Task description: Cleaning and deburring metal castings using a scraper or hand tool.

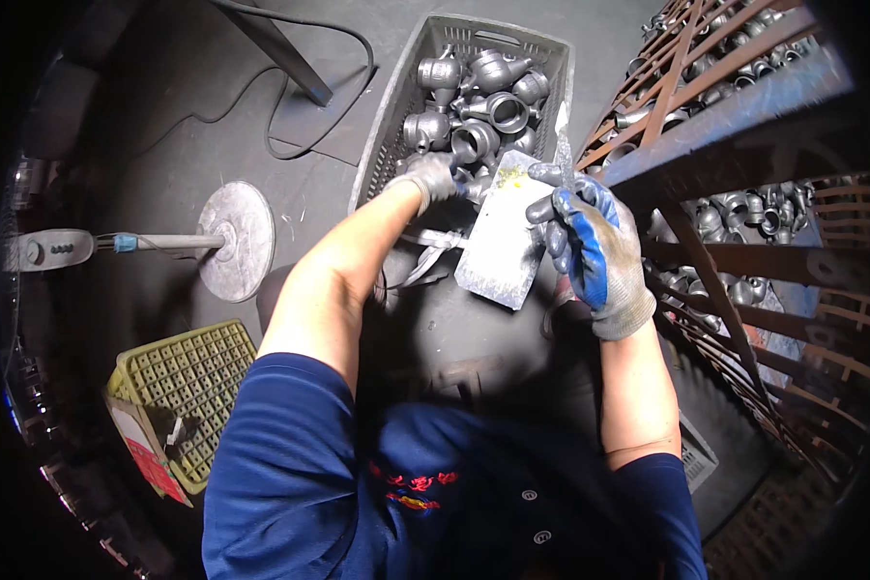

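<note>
My left hand (429, 181), in a grey glove with dark fingertips, reaches into the near end of a grey plastic crate (372, 145) among metal pipe-like castings (474, 142). Its fingers merge with the dark parts, so I cannot make out a grip. My right hand (599, 251), in a grey and blue glove, is closed on a slim pointed tool (564, 145) with a pale tip, held upright. Beside the right fingers, a pale rectangular plate (498, 242) slopes at the crate's near end, a yellow-green smear near its top.
Rusty-barred racks (735, 164) full of castings stand close on the right. To the left are a round-based stand (237, 242), a yellow-green plastic crate (198, 387) and a metal post (280, 53) with a looped cable (369, 72).
</note>
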Tool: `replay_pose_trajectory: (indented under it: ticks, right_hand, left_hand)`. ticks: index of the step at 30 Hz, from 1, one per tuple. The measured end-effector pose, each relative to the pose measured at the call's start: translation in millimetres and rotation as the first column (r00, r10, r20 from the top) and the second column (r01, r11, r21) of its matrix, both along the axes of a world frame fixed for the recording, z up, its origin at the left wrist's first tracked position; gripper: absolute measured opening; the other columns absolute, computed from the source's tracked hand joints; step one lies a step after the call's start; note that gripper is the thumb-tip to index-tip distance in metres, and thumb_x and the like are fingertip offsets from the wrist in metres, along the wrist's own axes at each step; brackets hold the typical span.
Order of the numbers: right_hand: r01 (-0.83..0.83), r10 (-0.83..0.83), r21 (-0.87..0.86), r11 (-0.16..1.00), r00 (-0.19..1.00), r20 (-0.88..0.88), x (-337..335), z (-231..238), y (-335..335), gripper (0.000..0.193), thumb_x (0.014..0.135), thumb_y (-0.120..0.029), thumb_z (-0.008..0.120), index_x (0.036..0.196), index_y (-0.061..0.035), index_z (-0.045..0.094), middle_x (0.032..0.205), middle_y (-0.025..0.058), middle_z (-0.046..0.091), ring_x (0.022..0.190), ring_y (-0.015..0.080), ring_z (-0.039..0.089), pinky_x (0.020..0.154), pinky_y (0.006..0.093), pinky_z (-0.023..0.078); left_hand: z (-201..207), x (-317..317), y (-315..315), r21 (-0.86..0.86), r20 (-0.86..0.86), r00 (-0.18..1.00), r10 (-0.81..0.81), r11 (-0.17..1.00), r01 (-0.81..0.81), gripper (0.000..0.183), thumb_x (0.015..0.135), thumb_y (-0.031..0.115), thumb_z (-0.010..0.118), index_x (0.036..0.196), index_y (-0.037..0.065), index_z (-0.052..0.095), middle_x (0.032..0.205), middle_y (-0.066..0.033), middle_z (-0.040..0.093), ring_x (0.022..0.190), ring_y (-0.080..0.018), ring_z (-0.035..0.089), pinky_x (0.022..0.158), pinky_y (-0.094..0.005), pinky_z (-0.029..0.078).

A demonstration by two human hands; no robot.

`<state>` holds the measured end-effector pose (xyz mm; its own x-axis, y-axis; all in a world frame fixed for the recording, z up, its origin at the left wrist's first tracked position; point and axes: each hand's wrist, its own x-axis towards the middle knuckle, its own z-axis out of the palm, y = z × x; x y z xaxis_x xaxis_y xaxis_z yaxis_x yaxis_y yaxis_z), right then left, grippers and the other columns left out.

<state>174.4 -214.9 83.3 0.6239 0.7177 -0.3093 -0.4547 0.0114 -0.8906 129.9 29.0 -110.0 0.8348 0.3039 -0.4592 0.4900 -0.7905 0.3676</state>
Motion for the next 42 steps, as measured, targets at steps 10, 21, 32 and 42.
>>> replay_pose_trajectory:
  ticks: [10,21,32,42]
  right_hand:
    - [0.024,-0.031,-0.115,0.993,0.997,-0.064,4,-13,15,0.029,0.093,-0.014,0.049,0.113,0.0046,0.055,0.078,0.007,0.065,0.049,0.0022,0.048,0.042,0.0157,0.037]
    - [-0.014,0.019,0.054,0.998,0.997,-0.079,1,-11,23,0.024,0.087,-0.012,0.058,0.109,-0.003,0.06,0.068,-0.0007,0.057,0.046,0.0033,0.047,0.037,0.0175,0.033]
    - [-0.123,0.117,0.061,0.991,0.988,0.1,4,-58,65,0.024,0.09,-0.017,0.056,0.112,-0.0064,0.054,0.086,-0.0003,0.059,0.056,0.003,0.05,0.037,0.0171,0.033]
    - [-0.026,0.087,0.214,0.977,0.955,-0.284,2,-48,86,0.011,0.088,-0.015,0.06,0.097,-0.0103,0.058,0.071,-0.0037,0.055,0.049,0.0014,0.044,0.038,0.0154,0.032]
  left_hand:
    - [-15,20,-20,0.182,-0.186,0.932,-0.31,0.922,0.343,0.038,0.078,0.021,0.06,0.115,0.012,0.057,0.111,-0.0147,0.062,0.111,-0.0341,0.055,0.093,-0.0454,0.043]
    - [122,-32,51,0.254,0.099,0.995,0.029,0.966,-0.054,0.036,0.074,0.018,0.068,0.106,0.004,0.062,0.097,-0.0154,0.066,0.087,-0.0271,0.064,0.078,-0.036,0.05]
    - [183,-122,5,-0.914,0.155,0.483,0.862,0.31,-0.261,0.039,0.082,-0.002,0.057,0.12,-0.006,0.05,0.095,-0.0143,0.065,0.076,-0.0195,0.065,0.07,-0.0292,0.054]
    - [151,-120,17,-0.703,0.573,0.453,0.682,0.694,-0.155,0.046,0.073,-0.012,0.061,0.117,-0.005,0.055,0.119,-0.0106,0.058,0.104,-0.0172,0.057,0.087,-0.0262,0.05]
